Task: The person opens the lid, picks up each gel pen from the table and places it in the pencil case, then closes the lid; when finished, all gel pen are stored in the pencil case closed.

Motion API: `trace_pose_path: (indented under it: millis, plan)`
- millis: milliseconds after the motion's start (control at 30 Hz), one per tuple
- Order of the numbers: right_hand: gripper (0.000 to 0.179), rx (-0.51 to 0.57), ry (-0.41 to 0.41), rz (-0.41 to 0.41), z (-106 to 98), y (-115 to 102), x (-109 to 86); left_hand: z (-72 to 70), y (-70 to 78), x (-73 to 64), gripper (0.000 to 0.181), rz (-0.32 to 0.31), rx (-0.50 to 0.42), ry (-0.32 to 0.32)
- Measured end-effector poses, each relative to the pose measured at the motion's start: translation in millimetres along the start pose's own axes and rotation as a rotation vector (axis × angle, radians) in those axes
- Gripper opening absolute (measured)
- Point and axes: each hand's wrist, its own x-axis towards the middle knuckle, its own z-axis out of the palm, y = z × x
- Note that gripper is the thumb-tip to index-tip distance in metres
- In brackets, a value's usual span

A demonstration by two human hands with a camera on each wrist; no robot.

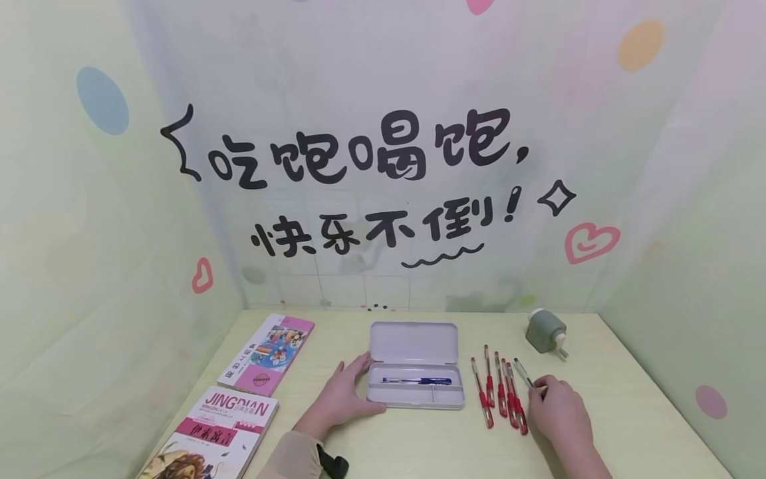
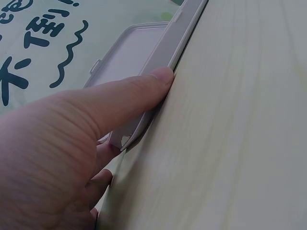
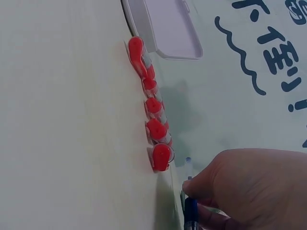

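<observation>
A white pencil case point(image 1: 413, 342) stands with its lid raised, and a blue pen point(image 1: 431, 381) lies in it. My left hand point(image 1: 344, 398) grips the case's left end; in the left wrist view the thumb point(image 2: 129, 98) presses along the front side and other fingers reach round the end. To the right, my right hand point(image 1: 560, 409) pinches another blue pen point(image 3: 191, 211) between thumb and fingers, its clear tip end point(image 1: 522, 369) pointing away from me. Beside that hand several red pens point(image 1: 501, 399) lie in a loose row, apart from the case.
At the left of the table point(image 1: 431, 446) lie a pink-and-white book point(image 1: 269, 356) and a second book point(image 1: 209, 432) with a lion on its cover. A grey-green bottle-like object point(image 1: 546, 332) is at the back right. A printed curtain point(image 1: 383, 286) hangs behind.
</observation>
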Motion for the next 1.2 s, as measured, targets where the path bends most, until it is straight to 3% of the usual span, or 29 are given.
trace_pose_path:
  millis: [267, 567, 900, 1200]
  plan:
    - [0.030, -0.005, 0.094, -0.079, 1.2, -32.0, 0.6, -1.3, -0.7, -0.8, 0.128, 0.003, 0.000, 0.006]
    - [0.013, -0.004, 0.208, -0.301, 33.1, -86.5, -1.8, -3.3, 1.7, -0.3, 0.127, -0.008, -0.007, -0.004]
    - [0.009, -0.051, 0.121, -0.405, 62.6, -140.3, -2.1, -3.8, 5.8, -0.1, 0.127, -0.004, -0.004, -0.001]
    - [0.007, -0.103, 0.057, -0.473, 83.8, -165.3, -2.6, -3.9, 2.8, 0.1, 0.127, -0.014, -0.011, -0.006]
